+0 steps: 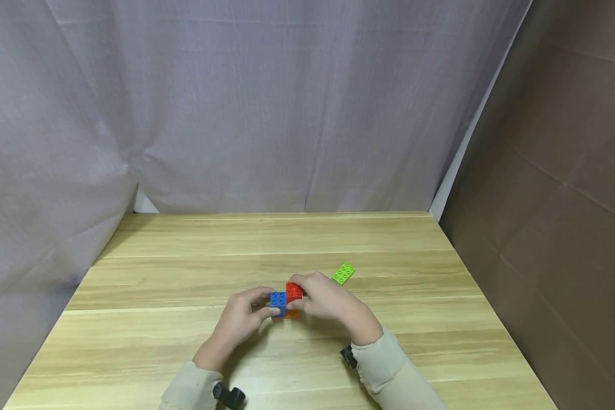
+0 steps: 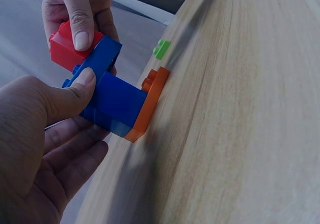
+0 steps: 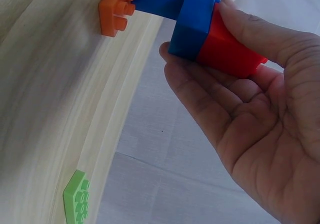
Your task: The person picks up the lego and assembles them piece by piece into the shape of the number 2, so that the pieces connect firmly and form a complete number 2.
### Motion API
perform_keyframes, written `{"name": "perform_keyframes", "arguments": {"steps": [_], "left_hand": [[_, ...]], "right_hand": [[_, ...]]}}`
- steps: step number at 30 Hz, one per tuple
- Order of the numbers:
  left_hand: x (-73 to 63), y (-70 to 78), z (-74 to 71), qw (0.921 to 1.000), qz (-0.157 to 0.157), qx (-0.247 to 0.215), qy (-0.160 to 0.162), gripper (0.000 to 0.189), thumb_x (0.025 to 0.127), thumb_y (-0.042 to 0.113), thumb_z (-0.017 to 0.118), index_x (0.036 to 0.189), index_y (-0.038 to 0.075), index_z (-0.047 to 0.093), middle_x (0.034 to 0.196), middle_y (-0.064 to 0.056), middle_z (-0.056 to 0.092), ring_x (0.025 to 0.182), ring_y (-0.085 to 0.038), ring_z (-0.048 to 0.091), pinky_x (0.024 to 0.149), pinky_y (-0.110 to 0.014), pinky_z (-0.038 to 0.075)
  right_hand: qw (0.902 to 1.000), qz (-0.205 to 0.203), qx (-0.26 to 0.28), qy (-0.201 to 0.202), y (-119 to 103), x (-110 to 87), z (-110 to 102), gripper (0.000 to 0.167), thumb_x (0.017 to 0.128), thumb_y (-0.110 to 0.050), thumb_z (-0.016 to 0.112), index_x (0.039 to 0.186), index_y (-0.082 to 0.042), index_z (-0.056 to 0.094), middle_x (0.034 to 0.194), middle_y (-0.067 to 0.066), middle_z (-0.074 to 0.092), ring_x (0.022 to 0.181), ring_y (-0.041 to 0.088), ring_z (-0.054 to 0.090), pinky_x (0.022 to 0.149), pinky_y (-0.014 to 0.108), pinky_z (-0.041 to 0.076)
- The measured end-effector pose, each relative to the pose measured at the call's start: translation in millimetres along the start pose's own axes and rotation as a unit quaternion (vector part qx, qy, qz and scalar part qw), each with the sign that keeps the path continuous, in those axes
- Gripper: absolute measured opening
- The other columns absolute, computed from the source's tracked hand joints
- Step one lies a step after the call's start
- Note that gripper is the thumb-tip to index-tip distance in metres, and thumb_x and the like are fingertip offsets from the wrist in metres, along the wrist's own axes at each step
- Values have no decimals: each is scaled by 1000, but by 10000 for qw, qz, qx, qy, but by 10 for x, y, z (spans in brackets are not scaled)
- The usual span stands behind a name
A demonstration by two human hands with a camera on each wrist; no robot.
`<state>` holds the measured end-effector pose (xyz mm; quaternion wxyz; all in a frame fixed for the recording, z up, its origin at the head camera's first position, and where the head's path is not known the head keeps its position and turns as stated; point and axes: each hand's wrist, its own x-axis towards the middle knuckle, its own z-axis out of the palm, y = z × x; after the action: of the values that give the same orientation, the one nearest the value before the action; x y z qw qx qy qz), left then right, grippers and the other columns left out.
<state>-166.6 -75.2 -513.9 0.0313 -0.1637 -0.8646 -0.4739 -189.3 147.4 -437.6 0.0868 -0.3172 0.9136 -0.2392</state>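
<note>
Toy building blocks form a small stack on the table. An orange block lies lowest, with a blue block standing on it. Another blue block sits above and juts out to the right past the lower one. On its jutting end is a red block, studs upward. My left hand pinches the blue blocks, thumb on the near side and fingers behind. With thumb and fingers, my right hand grips the red block, its fingertips reaching beside the upper blue block.
A bright green studded block lies flat on the wooden table, beyond my right hand. Grey cloth hangs behind the table's far edge, and a brown cloth panel stands along the right side.
</note>
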Motion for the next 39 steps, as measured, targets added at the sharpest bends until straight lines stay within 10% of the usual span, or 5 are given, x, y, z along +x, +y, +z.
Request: {"name": "perform_keyframes", "arguments": {"steps": [33,39], "left_hand": [[3,-16,-4,10000,3,-13,-51,38,83,25,83,119,17,71,109,2,75,97,-12,71,90,-36,57],[14,-21,-10,9999,115,-52,-60,37,83,25,83,117,19,71,108,4,75,95,-11,71,89,-34,58]], "right_hand": [[9999,-95,-13,-59,16,1,-11,29,93,-26,76,113,-10,63,77,-8,57,64,5,51,57,21,48],[9998,-148,-127,22,106,-22,-32,69,88,-38,79,141,-1,52,122,9,68,106,18,66,91,32,56]]}}
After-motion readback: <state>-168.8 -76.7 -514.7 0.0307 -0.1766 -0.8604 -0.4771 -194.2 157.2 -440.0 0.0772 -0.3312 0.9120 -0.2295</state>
